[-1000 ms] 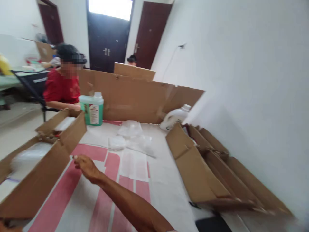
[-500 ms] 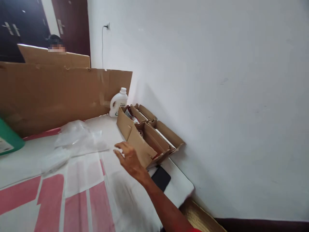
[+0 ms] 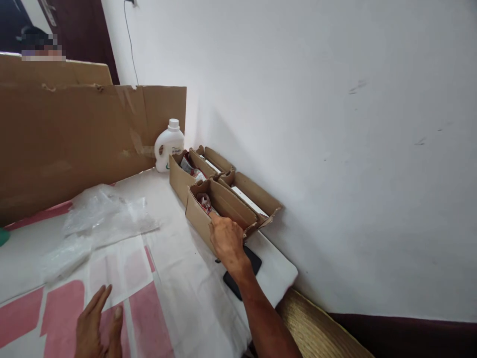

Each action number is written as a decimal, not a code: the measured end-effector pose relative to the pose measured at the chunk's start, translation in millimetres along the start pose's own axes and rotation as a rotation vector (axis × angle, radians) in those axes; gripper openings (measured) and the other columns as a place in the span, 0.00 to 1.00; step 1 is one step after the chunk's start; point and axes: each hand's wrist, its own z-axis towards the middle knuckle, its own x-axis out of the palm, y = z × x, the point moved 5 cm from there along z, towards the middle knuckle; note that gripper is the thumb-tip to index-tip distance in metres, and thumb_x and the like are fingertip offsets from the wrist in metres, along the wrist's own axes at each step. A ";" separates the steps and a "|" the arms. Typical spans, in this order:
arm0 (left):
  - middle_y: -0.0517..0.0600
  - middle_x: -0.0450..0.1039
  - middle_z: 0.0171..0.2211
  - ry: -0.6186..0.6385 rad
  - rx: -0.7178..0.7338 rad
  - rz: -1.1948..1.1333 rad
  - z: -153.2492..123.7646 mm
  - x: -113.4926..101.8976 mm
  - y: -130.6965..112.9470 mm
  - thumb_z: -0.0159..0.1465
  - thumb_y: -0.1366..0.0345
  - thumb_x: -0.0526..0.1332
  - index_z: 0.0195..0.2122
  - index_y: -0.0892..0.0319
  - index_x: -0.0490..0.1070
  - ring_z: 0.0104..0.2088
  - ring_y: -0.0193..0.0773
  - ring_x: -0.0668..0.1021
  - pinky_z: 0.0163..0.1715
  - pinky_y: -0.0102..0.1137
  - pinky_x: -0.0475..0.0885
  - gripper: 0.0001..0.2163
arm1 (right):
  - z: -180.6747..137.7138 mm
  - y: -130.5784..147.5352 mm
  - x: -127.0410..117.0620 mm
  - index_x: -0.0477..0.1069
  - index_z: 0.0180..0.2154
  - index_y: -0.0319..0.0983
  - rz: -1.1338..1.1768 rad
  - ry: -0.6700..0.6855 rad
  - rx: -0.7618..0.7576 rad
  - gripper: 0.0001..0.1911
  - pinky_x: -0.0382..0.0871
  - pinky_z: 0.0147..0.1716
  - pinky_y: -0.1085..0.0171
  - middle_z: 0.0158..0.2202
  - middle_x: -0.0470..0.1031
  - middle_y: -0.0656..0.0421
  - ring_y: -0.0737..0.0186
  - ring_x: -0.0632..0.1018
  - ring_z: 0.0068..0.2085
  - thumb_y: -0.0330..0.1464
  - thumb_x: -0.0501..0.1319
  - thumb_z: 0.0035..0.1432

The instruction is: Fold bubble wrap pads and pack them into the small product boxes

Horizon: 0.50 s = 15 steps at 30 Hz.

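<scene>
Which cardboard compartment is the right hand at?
The near compartment farther from the wall: the right hand is at its rim; no hand touches the others.

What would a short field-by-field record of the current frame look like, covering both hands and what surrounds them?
right hand: at the near cardboard compartment, index finger by its opening; grip unclear
left hand: open, fingers apart, above the pink-and-white cloth
in compartment: red-and-white item
beyond compartments: white jug, upright
left of compartments: clear plastic bags
partly behind right forearm: flat black object
</scene>
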 end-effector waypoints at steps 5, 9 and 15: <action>0.55 0.71 0.59 0.085 -0.218 -0.046 2.1 -1.1 8.1 0.64 0.43 0.56 0.59 0.50 0.70 0.59 0.57 0.74 0.59 0.53 0.69 0.26 | -48.1 24.3 15.5 0.78 0.45 0.41 0.034 -0.112 -0.324 0.18 0.68 0.32 0.64 0.33 0.83 0.52 0.56 0.83 0.34 0.19 0.54 0.63; 0.54 0.74 0.57 0.092 -0.261 -0.080 14.2 -5.7 27.0 0.64 0.41 0.53 0.57 0.51 0.71 0.59 0.54 0.74 0.56 0.49 0.72 0.27 | -101.7 50.8 25.3 0.76 0.38 0.38 0.154 -0.282 -0.752 0.15 0.65 0.30 0.61 0.29 0.79 0.56 0.57 0.78 0.30 0.19 0.53 0.63; 0.65 0.71 0.55 -0.038 -0.094 0.007 72.8 -19.9 44.7 0.63 0.37 0.52 0.62 0.68 0.66 0.53 0.58 0.76 0.54 0.52 0.73 0.39 | -149.2 66.1 28.1 0.73 0.41 0.37 0.261 -0.293 -1.008 0.11 0.65 0.31 0.59 0.32 0.78 0.57 0.59 0.75 0.32 0.23 0.53 0.69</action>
